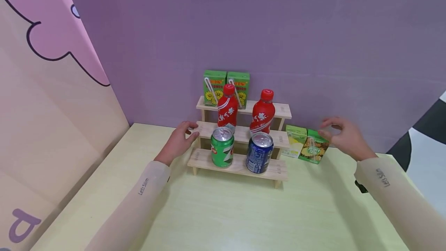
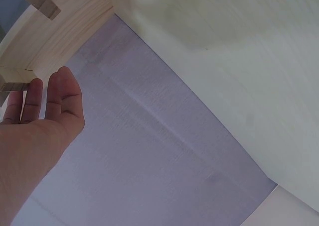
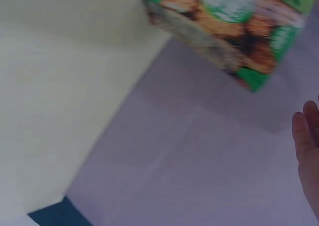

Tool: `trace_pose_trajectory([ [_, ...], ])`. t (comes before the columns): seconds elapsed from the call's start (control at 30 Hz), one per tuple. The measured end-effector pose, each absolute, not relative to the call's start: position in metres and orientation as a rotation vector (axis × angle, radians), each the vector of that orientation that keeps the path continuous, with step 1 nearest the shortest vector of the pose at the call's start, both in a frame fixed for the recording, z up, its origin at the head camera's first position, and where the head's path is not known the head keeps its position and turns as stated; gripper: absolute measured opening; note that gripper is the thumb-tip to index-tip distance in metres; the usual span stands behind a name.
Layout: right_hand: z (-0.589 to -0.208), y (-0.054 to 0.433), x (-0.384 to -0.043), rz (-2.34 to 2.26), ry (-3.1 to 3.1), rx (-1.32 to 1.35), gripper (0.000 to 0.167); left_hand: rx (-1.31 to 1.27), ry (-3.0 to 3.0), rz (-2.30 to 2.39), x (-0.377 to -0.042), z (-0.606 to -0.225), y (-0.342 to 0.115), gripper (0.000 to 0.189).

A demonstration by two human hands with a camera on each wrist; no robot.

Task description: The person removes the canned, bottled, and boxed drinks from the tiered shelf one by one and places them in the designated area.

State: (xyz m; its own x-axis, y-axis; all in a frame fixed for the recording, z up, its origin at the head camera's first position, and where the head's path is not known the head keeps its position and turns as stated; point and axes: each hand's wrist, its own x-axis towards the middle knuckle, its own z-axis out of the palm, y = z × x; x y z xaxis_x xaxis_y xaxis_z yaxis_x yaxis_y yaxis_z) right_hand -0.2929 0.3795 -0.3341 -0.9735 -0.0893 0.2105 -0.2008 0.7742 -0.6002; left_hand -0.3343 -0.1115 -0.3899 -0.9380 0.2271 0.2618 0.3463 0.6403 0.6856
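Note:
My left hand [image 1: 180,142] is at the left end of the three-tier wooden stand [image 1: 238,164], its fingertips right at the end of the middle shelf. In the left wrist view, extended fingers [image 2: 65,94] overlap a wooden end piece. My right hand [image 1: 343,136] hovers beside the brown-and-green juice box [image 1: 313,148], thumb and forefinger apart and bent, holding nothing. In the right wrist view, its fingers [image 3: 303,131] are clear of the box. A yellow-green juice box [image 1: 295,141] stands against that box's left side, both on the table right of the stand.
On the stand, two green drink boxes [image 1: 215,88] with straws top the back tier. Two red bottles [image 1: 263,113] stand on the middle tier. A green can [image 1: 222,148] and a blue can [image 1: 259,154] occupy the front tier. A purple backdrop [image 1: 167,57] rises behind the table [image 1: 209,212].

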Motion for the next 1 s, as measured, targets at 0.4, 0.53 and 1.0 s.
trace_pose_trajectory([
  [0.4,-0.266,0.306,-0.291,0.757,-2.605,0.492,0.037,-0.477,-2.707,-1.185,-0.331,-0.387,-0.112,0.033],
  [0.53,-0.241,0.271,-0.294,0.741,-2.551,0.570,0.035,-0.506,-2.681,-1.187,-0.333,-0.389,-0.112,0.032],
  [1.0,-0.202,0.178,-0.338,0.639,-2.772,0.696,0.043,-0.490,-2.688,-1.187,-0.331,-0.387,-0.109,0.031],
])
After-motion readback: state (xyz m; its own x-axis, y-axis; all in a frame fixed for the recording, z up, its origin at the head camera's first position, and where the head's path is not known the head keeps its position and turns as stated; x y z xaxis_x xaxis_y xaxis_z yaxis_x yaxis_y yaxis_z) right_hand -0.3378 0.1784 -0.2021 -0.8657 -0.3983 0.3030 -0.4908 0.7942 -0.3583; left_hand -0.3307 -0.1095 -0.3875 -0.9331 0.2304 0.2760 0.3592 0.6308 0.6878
